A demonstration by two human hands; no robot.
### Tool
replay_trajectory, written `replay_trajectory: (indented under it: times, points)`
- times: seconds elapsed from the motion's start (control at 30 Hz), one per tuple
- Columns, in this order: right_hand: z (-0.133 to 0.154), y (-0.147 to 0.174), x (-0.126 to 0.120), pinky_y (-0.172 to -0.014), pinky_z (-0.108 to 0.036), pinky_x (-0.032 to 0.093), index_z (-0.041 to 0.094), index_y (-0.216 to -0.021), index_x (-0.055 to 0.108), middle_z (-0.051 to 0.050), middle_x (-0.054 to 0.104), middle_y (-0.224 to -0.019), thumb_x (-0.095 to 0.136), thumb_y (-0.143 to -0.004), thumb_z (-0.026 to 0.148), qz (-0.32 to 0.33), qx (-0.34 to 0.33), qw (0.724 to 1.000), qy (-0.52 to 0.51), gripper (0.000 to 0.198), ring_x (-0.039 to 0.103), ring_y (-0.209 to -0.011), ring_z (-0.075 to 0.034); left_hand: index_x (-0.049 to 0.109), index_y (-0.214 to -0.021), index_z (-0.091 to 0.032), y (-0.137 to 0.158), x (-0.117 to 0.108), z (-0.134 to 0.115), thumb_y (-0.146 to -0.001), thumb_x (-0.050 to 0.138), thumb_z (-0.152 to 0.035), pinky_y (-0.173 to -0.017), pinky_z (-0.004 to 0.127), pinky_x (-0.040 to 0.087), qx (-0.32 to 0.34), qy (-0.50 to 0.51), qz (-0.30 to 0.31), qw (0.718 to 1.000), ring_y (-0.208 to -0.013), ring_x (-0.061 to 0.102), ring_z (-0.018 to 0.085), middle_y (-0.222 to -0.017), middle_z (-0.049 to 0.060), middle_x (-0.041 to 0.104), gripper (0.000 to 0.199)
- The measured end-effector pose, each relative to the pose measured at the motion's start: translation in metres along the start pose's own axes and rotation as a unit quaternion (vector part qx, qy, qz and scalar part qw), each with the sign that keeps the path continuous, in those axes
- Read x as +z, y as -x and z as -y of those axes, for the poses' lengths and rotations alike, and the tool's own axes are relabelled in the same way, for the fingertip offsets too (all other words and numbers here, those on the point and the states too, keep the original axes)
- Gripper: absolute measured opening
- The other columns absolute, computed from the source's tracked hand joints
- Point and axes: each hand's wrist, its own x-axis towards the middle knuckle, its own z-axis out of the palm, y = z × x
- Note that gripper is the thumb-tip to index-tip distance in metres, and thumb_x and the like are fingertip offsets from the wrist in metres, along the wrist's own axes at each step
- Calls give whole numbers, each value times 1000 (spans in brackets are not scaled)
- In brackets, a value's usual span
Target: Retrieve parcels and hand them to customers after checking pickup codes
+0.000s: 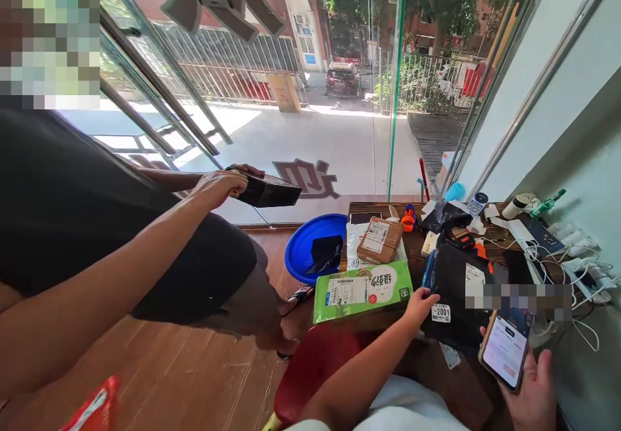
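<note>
My left hand (420, 307) pinches the near-left edge of a black plastic parcel (451, 282), beside a white label (441, 313) reading 2001. A larger white label (475, 281) is also stuck on the parcel. In my right hand (536, 376) is a smartphone (505, 348), tilted, its light screen lit, just right of the parcel. Left of my left hand lies a green carton (361, 292) with a shipping label. Behind that carton, a small brown cardboard box (381, 239) rests on a white package (356, 248).
A person at the left holds a black box (269, 191). A blue bin (303, 243) stands left of the wooden table, near a red stool (315, 366). Cables (582, 269), a tape dispenser (458, 235) and bottles crowd the table's right side. Glass panes stand ahead.
</note>
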Motion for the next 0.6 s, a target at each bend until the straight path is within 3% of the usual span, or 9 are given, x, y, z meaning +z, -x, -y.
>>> replay_trajectory:
  times: [0.13, 0.2, 0.33, 0.43, 0.6]
  points:
    - [-25, -13, 15, -99, -69, 53, 47, -142, 55, -9, 74, -126, 57, -68, 92, 91, 46, 994, 29, 87, 65, -123, -39, 68, -77, -21, 17, -65, -1, -45, 85, -36, -94, 45, 52, 63, -33, -112, 991, -90, 69, 29, -88, 10, 74, 39]
    - [-40, -13, 33, -96, -67, 55, 37, -137, 61, -13, 75, -123, 66, -67, 88, 151, 63, 986, 35, 87, 68, -119, -41, 70, -80, -20, 30, -108, -6, -42, 85, -47, -98, 49, 51, 84, -44, -153, 984, -91, 68, 31, -84, 9, 73, 49]
    - [-67, -10, 88, -94, -58, 57, 25, -117, 69, -13, 77, -116, 78, -68, 77, 297, 111, 947, 46, 73, 73, -109, -38, 71, -74, -19, 60, -182, -5, -49, 80, -61, -90, 48, 55, 126, -76, -242, 959, -87, 69, 32, -75, 7, 71, 50]
    - [-87, -15, 140, -91, -55, 59, 22, -108, 70, -12, 79, -108, 77, -73, 74, 356, 122, 925, 60, 63, 73, -107, -36, 70, -70, -21, 84, -217, 7, -51, 77, -65, -73, 42, 60, 124, -83, -312, 938, -85, 71, 33, -74, 6, 71, 49]
    - [-112, -37, 228, -89, -52, 61, 19, -125, 66, -14, 78, -105, 56, -90, 73, 390, 160, 903, 87, 66, 74, -105, -33, 74, -72, -24, 116, -248, 30, -49, 76, -63, -70, 41, 62, 59, -113, -346, 929, -88, 72, 35, -80, 7, 75, 45]
